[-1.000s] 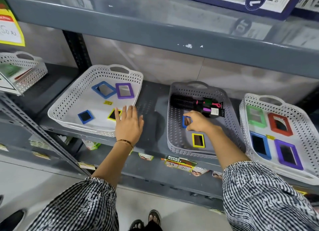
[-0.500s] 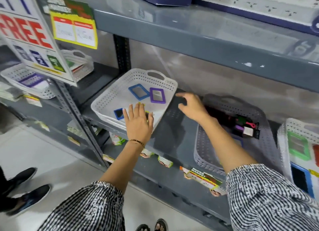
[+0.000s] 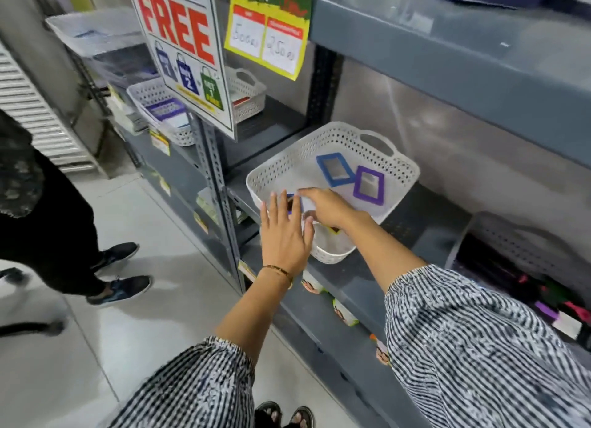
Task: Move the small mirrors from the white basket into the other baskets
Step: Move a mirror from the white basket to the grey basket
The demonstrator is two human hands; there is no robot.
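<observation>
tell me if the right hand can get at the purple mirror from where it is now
Probably yes. The right hand is already inside the white basket, and the purple mirror lies flat and uncovered just past it. Only the blue mirror sits beside it, touching at a corner, not on top.

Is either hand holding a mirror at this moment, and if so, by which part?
Left hand is flat and open, holding nothing. Right hand reaches into the white basket over the small mirrors; any grip cannot be told.

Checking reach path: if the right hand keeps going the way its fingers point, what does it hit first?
Most likely the small blue-framed mirror in the white basket; the right hand points left toward it, close by. The left hand partly hides it, so depth is unclear.
</observation>
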